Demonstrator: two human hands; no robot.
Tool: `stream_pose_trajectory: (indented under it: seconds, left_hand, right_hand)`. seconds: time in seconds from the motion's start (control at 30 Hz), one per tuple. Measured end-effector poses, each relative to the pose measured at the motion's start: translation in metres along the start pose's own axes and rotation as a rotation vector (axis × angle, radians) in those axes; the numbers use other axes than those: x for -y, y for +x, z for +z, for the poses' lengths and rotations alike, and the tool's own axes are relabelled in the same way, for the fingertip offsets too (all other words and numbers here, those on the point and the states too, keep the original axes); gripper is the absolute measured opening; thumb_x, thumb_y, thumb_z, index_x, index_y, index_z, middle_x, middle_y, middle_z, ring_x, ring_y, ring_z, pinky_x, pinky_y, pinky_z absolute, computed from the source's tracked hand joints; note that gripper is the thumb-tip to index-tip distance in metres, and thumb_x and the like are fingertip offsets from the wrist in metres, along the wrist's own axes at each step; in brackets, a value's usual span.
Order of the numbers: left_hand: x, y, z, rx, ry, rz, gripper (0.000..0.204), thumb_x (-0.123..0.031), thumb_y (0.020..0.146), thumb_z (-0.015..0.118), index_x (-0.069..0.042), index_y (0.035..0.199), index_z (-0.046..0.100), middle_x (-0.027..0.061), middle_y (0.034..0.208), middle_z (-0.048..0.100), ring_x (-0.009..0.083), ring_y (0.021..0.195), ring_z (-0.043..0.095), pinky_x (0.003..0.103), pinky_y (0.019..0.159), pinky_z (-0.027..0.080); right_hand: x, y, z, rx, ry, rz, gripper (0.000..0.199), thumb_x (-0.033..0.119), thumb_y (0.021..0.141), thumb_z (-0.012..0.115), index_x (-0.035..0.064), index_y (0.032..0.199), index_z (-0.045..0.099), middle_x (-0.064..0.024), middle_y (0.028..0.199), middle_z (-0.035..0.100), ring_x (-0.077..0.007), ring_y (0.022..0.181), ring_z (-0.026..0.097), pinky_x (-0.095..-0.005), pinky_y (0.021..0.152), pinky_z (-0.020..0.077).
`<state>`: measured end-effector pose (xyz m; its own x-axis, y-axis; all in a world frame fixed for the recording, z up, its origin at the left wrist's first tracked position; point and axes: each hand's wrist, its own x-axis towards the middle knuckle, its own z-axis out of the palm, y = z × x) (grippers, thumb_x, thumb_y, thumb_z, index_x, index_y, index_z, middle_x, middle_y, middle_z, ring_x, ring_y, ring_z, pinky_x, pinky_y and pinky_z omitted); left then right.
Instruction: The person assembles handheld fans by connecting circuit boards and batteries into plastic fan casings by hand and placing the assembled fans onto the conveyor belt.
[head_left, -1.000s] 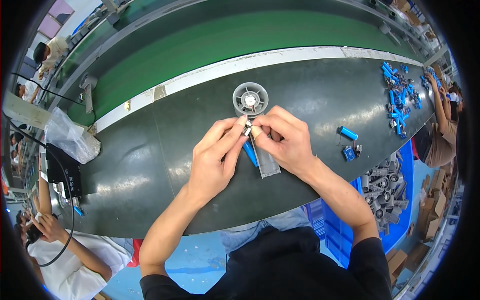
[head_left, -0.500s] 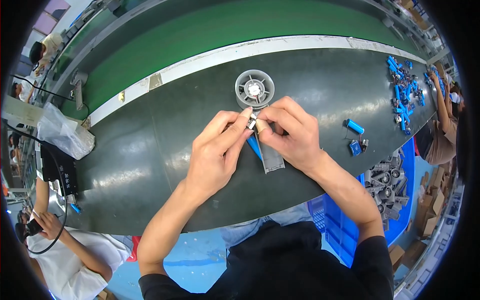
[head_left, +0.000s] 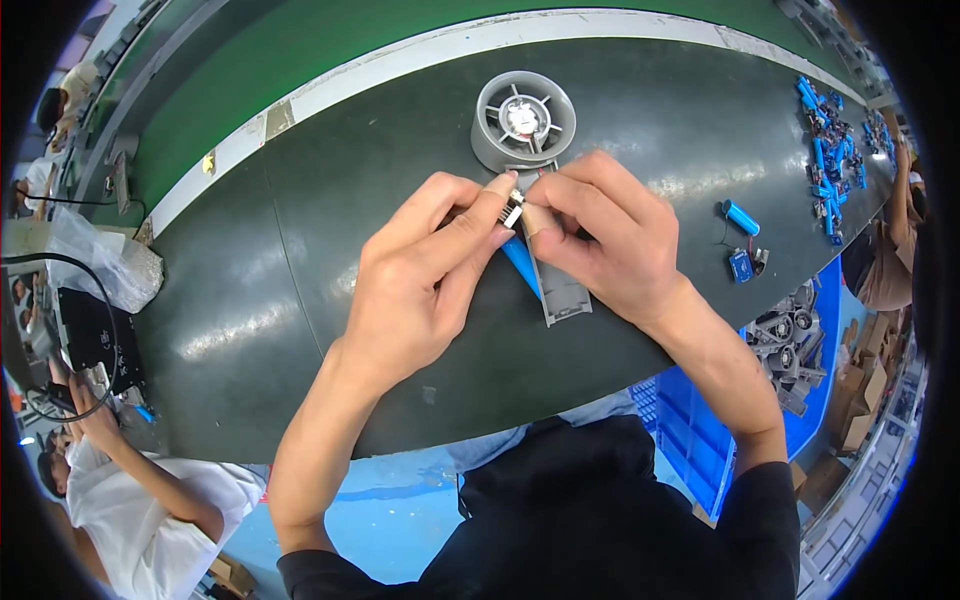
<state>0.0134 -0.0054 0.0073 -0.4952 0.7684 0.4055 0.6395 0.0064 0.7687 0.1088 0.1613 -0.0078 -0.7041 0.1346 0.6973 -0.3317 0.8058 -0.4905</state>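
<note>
Left hand: grip closed on small black-and-white component at its two o'clock, apparently steadying it for right hand, whose hold cannot be determined. Grey housing's ring sits at component's twelve o'clock.

One bare left hand, one bare right hand. One small white, dark-pinned part. One grey, round-headed plastic casing; one crated pile of grey casings, too overlapped to count. One slanting blue cylinder, one lone blue cylinder, one heap of blue cylinders, likewise uncountable. One small blue square board.
</note>
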Motion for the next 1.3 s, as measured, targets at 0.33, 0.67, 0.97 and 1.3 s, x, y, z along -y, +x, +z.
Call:
stream_pose_trajectory:
  seconds: [0.33,0.67,0.97,1.3]
  left_hand:
    - [-0.001,0.0,-0.009,0.094,0.05,0.0,0.039,0.011,0.084,0.065,0.002,0.122,0.067,0.0102,0.094,0.06,0.0156,0.074,0.058,0.025,0.061,0.045]
    - [0.001,-0.001,-0.008,0.114,-0.007,0.0,0.04,0.012,0.082,0.065,0.002,0.121,0.068,0.0098,0.095,0.062,0.0155,0.072,0.058,0.026,0.059,0.045]
    - [-0.001,-0.003,0.0,0.046,-0.009,-0.021,0.039,0.011,0.082,0.067,0.001,0.12,0.067,0.012,0.096,0.06,0.0226,0.078,0.064,0.031,0.067,0.051]
    - [0.006,-0.004,0.005,-0.009,0.017,0.096,0.04,0.011,0.084,0.065,0.003,0.123,0.067,0.0136,0.103,0.063,0.0196,0.085,0.063,0.028,0.071,0.051]
  right_hand:
    - [0.001,-0.001,0.001,-0.011,0.004,-0.011,0.024,-0.009,0.065,0.074,0.0018,0.085,0.067,-0.004,0.075,0.059,-0.0135,0.057,0.055,-0.0267,0.048,0.0445]
    - [0.002,0.0,0.0,-0.016,-0.074,-0.069,0.023,-0.01,0.063,0.074,0.0032,0.081,0.066,-0.0041,0.073,0.059,-0.0162,0.056,0.057,-0.0283,0.048,0.0457]
    - [0.0,0.002,-0.004,-0.019,-0.067,-0.077,0.024,-0.009,0.063,0.074,0.0028,0.082,0.067,-0.0047,0.074,0.06,-0.0167,0.057,0.058,-0.0282,0.048,0.0463]
    - [0.002,0.001,-0.007,-0.003,-0.038,-0.025,0.024,-0.007,0.065,0.074,0.0037,0.084,0.067,-0.004,0.075,0.059,-0.0159,0.058,0.058,-0.0277,0.049,0.0462]
